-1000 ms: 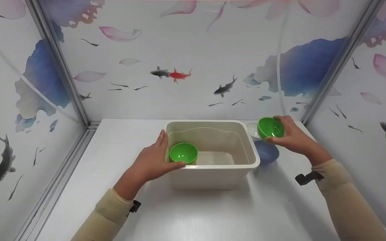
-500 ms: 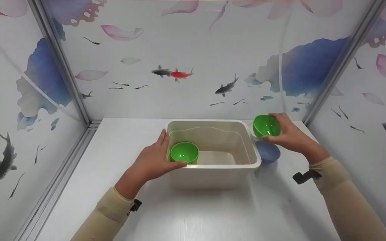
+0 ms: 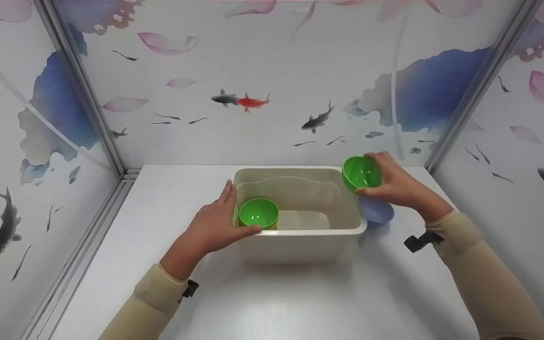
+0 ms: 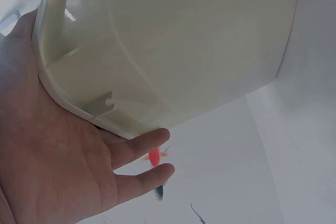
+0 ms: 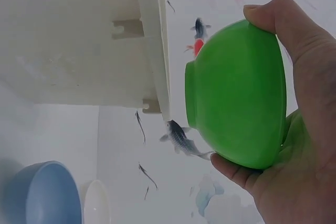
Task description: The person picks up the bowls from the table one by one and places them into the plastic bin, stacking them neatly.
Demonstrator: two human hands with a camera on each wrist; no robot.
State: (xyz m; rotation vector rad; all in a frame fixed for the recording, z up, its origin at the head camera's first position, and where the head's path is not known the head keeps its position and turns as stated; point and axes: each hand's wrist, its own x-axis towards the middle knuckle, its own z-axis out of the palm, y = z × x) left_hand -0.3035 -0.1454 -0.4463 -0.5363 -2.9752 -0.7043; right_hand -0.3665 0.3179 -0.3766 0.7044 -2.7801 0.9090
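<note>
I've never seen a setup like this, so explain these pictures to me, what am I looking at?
There's no machine: it's a person working bare-handed. The wide view comes from a camera on the head; the two close ones come from cameras on the wrists. On the white table stands a cream plastic tub with a green bowl inside. The left hand rests against the tub's rim. The right hand holds a second green bowl, tilted, by the tub's far right corner. A blue bowl sits to the tub's right, and the right wrist picture shows a white bowl partly hidden beside it.
</note>
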